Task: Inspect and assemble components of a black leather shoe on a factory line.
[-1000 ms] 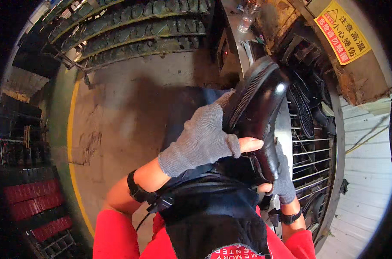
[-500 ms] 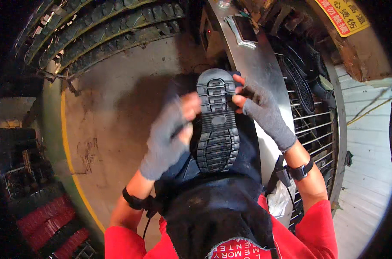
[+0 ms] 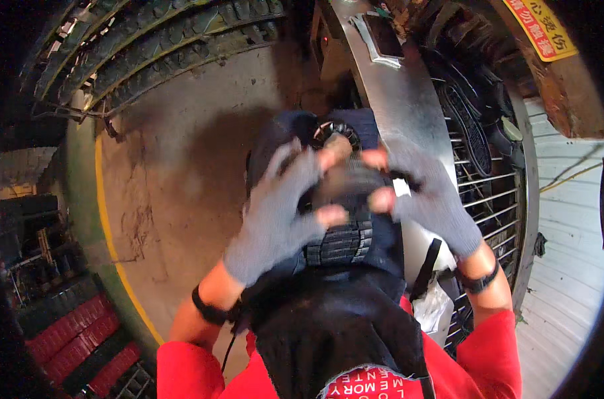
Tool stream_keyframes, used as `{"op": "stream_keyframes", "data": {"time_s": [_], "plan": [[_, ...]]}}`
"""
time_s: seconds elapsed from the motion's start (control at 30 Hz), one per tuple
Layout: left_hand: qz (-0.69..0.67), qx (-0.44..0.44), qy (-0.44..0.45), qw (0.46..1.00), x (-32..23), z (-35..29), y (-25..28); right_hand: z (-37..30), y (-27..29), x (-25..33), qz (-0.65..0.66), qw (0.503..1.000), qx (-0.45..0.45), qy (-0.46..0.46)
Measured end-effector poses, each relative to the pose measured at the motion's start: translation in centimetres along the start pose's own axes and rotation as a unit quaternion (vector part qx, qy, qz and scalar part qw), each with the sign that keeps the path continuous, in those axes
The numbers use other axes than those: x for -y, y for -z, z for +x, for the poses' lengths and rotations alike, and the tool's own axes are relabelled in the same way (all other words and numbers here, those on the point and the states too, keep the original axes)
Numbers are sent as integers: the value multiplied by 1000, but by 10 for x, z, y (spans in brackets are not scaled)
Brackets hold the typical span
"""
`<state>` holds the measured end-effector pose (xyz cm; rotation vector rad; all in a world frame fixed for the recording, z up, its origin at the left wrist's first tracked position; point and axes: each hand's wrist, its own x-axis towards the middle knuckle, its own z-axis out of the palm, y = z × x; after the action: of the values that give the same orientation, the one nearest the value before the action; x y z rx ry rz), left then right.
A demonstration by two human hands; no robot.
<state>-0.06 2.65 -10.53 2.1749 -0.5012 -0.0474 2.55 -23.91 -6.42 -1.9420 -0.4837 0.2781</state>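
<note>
A black rubber shoe sole point(image 3: 340, 247) lies tread up across my lap, its middle smeared by motion and partly covered by my hands. Beyond my fingers, a dark rounded end with a ridged rim point(image 3: 340, 131) shows; whether it is the same sole I cannot tell. My left hand point(image 3: 282, 193), in a grey fingerless glove, curls over the sole's left side, thumb nearer me and fingers farther off. From the right, my right hand point(image 3: 421, 186), gloved alike, closes on the blurred middle with thumb and fingertips. The exact contact is blurred.
To my right runs a metal bench point(image 3: 408, 86) with a dark flat device point(image 3: 383, 36) on white paper. A barred rack point(image 3: 491, 199) beside it holds another black sole point(image 3: 467, 126). Shelves of dark footwear point(image 3: 182, 53) stand far left; red-and-black racks point(image 3: 82, 332) are nearer left.
Both hands have come inward over the sole, my left one moving right. The sole, fully visible before, is now largely covered and blurred in the middle.
</note>
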Motion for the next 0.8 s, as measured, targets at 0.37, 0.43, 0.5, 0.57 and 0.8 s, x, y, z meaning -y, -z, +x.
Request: {"op": "stream_keyframes", "data": {"time_s": [0.37,0.43,0.5,0.57,0.8], "plan": [[-210,16,148,966,2,5,-5,0,-13,-18,285,943,-10,-170],[-179,-13,129,975,8,23,-6,17,-21,-16,334,914,-40,-228],[-180,-53,127,974,14,36,-11,27,-27,-23,356,895,-77,-258],[-185,-39,142,972,19,48,-8,32,-29,-30,303,916,-82,-251],[-212,-2,166,963,40,66,-9,60,-20,-50,139,969,-36,-201]]}}
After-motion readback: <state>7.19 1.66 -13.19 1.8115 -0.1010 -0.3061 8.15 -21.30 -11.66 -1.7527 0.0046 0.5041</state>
